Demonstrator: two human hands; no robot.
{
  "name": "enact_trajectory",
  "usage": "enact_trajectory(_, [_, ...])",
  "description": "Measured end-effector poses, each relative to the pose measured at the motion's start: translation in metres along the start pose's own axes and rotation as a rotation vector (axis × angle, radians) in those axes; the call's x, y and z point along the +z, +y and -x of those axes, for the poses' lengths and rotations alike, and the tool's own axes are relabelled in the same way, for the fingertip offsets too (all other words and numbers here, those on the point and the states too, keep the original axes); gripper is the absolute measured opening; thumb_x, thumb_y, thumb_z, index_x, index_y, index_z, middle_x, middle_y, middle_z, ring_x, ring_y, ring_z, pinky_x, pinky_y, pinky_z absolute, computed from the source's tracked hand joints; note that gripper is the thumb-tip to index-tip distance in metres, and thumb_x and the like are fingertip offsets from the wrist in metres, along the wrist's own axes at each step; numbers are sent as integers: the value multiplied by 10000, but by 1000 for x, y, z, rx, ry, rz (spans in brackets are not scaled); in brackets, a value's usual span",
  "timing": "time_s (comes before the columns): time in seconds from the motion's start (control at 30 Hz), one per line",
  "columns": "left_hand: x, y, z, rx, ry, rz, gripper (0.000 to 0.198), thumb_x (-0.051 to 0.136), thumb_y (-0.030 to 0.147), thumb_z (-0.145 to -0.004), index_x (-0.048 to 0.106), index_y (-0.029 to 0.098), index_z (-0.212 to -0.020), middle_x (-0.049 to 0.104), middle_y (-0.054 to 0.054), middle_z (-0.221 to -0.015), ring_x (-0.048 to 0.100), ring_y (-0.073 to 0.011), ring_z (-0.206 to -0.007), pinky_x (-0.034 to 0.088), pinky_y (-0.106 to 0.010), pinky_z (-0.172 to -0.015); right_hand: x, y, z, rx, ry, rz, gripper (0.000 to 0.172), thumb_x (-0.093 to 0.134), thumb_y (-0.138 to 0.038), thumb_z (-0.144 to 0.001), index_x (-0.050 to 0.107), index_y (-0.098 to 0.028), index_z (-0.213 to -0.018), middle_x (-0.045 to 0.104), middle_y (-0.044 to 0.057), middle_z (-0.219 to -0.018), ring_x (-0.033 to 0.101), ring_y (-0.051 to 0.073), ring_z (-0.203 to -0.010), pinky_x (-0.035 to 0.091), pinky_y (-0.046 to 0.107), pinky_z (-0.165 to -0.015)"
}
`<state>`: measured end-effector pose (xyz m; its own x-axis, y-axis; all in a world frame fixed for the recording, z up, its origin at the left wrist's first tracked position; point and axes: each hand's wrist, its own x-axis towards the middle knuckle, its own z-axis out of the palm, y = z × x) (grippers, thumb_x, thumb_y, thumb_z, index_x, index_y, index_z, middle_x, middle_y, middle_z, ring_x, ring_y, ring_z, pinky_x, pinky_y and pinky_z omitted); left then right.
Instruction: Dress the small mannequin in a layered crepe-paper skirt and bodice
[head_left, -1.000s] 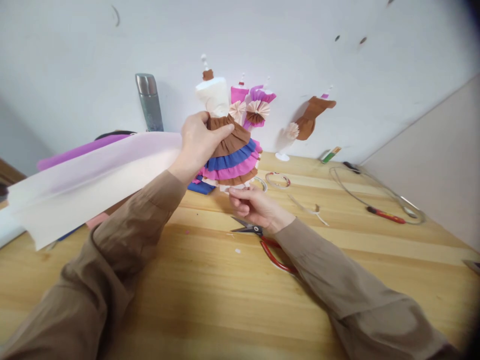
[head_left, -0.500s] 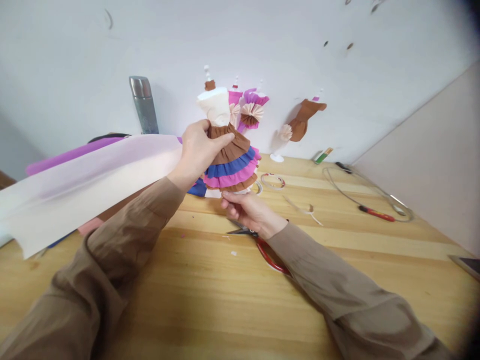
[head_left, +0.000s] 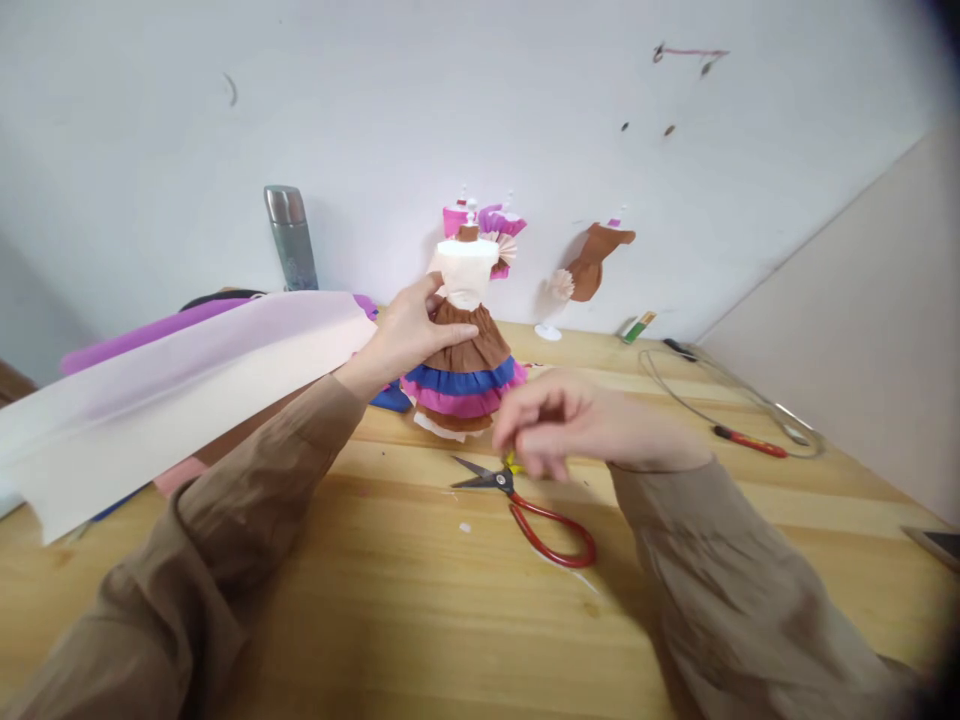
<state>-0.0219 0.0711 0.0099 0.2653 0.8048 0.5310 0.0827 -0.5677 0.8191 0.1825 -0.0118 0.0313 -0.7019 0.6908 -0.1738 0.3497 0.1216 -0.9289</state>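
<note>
A small dress form (head_left: 466,270) with a white top and a layered brown, blue and pink skirt (head_left: 472,375) stands upright on the wooden table. My left hand (head_left: 412,330) grips it at the waist, thumb across the front. To the right of the skirt, my right hand (head_left: 559,425) hangs above the table, blurred, its fingers curled. Something small and yellow shows just under those fingers; whether they hold it is unclear. Red-handled scissors (head_left: 551,535) lie below that hand, their blades apart.
Rolls of white and purple paper (head_left: 180,370) lie at the left, near a metal flask (head_left: 291,240). More dressed forms stand behind, one in brown (head_left: 596,262) at the right. A cable (head_left: 667,395) and red-handled tool (head_left: 750,443) lie far right.
The dress form has come down upright onto the table, still in my left hand. My right hand has left the skirt's hem and moved right, uncovering the scissors.
</note>
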Motion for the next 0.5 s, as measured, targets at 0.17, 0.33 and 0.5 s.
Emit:
enact_trajectory(0.17, [8, 1, 3, 41, -92, -4, 588, 782, 264, -656, 563, 89, -1173, 697, -153, -1179, 668, -287, -1087, 529, -404, -941, -9, 1, -7, -310, 801, 138, 278, 748, -347, -717, 698, -199, -946, 635, -6, -692, 569, 127, -590, 479, 269, -543])
enact_trajectory(0.33, [16, 7, 9, 82, -175, -18, 705, 789, 330, -705, 495, 141, -1317, 617, -138, -1353, 598, -309, -1219, 489, -410, -1015, -7, 15, -24, -411, 876, 261, 479, 751, -372, -689, 663, -248, -1143, 656, 78, -1250, 598, 287, -1153, 493, 493, -957])
enact_trajectory(0.5, [21, 12, 14, 190, -290, -205, 872, 789, 364, -713, 371, 189, -1458, 616, -103, -1358, 580, -323, -1234, 462, -418, -1044, -1, 21, -34, -497, 920, 206, 310, 697, -309, -750, 659, -253, -1052, 709, 38, -1153, 623, 266, -1155, 460, 518, -1047])
